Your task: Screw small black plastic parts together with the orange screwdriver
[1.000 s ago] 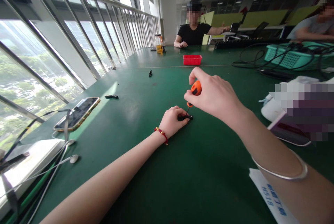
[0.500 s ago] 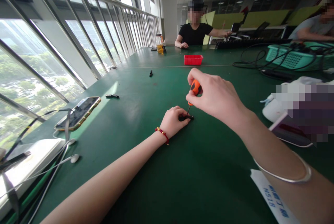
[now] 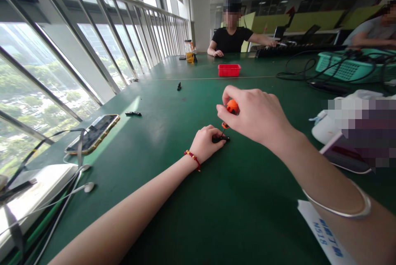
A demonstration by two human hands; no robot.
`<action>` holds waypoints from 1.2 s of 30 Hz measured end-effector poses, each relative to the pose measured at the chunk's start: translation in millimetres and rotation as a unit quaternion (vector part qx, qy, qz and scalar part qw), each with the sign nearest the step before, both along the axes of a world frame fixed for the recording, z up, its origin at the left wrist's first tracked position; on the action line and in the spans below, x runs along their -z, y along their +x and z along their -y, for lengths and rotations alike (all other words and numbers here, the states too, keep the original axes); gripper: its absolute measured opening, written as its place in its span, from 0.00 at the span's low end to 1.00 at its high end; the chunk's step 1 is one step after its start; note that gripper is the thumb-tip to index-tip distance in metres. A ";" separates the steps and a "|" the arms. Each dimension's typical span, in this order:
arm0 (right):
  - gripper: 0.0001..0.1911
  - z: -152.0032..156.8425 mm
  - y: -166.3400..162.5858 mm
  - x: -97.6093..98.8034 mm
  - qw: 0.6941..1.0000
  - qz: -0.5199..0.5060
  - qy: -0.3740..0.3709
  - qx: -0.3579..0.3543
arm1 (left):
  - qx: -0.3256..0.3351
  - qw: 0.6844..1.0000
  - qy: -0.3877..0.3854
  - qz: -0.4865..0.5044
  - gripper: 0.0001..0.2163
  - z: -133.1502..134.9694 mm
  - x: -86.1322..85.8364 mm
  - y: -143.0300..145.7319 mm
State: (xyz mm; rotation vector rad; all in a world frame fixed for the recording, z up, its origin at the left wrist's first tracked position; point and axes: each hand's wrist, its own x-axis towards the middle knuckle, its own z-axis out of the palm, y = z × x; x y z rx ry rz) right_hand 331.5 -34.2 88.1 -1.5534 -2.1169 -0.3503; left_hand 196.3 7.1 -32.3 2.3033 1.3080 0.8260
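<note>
My left hand (image 3: pixel 206 144) rests on the green table, its thumb and fingers closed on a small black part (image 3: pixel 223 138) that lies flat. Above it, my right hand (image 3: pixel 253 110) has its fingers curled round the orange and black handle of a screwdriver (image 3: pixel 232 107). The screwdriver stands nearly upright with a slight tilt, its thin shaft reaching down to the black part. Whether the tip sits in a screw is too small to tell. Part of the black piece is hidden by my left fingers.
Two small black pieces lie apart, one near the phone (image 3: pixel 93 134), one farther back. A red tray (image 3: pixel 229 70) stands ahead. Earphones (image 3: pixel 88 187) and cables lie at left. A teal basket (image 3: pixel 337 67) with cables is at right. A person sits across the table (image 3: pixel 154 133).
My right hand and the screwdriver handle have shifted slightly down, and the right fingers have changed their hold on the handle. My left hand and the black part stay put.
</note>
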 end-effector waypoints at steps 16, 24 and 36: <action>0.13 -7.9 4.7 4.8 0.999 -0.027 0.007 0.020 | 0.007 1.000 -0.013 0.011 0.03 0.0 1.1 -0.5; 0.10 -11.0 3.5 7.4 0.999 -0.048 -0.004 0.010 | 0.008 1.000 -0.013 0.012 0.03 -0.4 0.8 -0.7; 0.12 -13.2 4.5 8.8 0.998 -0.052 -0.002 0.032 | 0.007 1.000 -0.012 0.012 0.03 0.2 0.2 -0.5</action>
